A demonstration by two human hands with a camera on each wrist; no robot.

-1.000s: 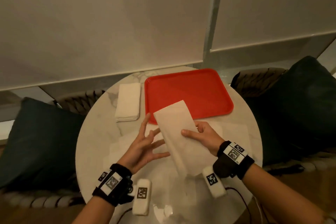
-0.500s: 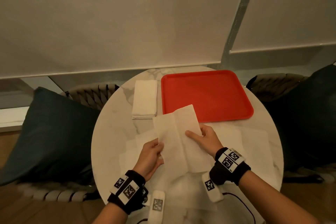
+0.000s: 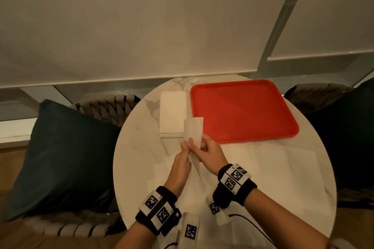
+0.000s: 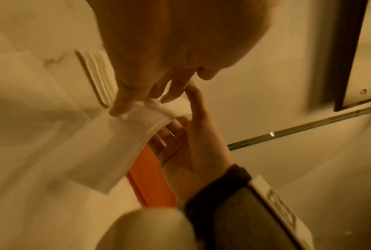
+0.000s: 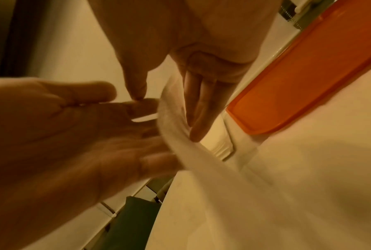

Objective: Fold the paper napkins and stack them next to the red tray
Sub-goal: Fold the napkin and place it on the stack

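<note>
A white paper napkin (image 3: 193, 128) is held upright above the marble table (image 3: 141, 147), folded into a narrow strip. My right hand (image 3: 203, 143) pinches it between thumb and fingers, as the right wrist view shows (image 5: 166, 115). My left hand (image 3: 185, 144) lays its straight fingers against the napkin's (image 4: 120, 143) other face. A stack of folded napkins (image 3: 173, 113) lies just left of the red tray (image 3: 242, 109), right behind the held napkin. The tray has nothing on it.
Several unfolded napkins (image 3: 283, 166) lie flat on the near half of the round table. Woven chairs with dark cushions (image 3: 66, 157) stand on both sides. A wall with roller blinds runs close behind the table.
My left hand took the napkin's left half and brought it over onto the right half. The wide open sheet is now a narrow strip between both hands, and it sits closer to the stack.
</note>
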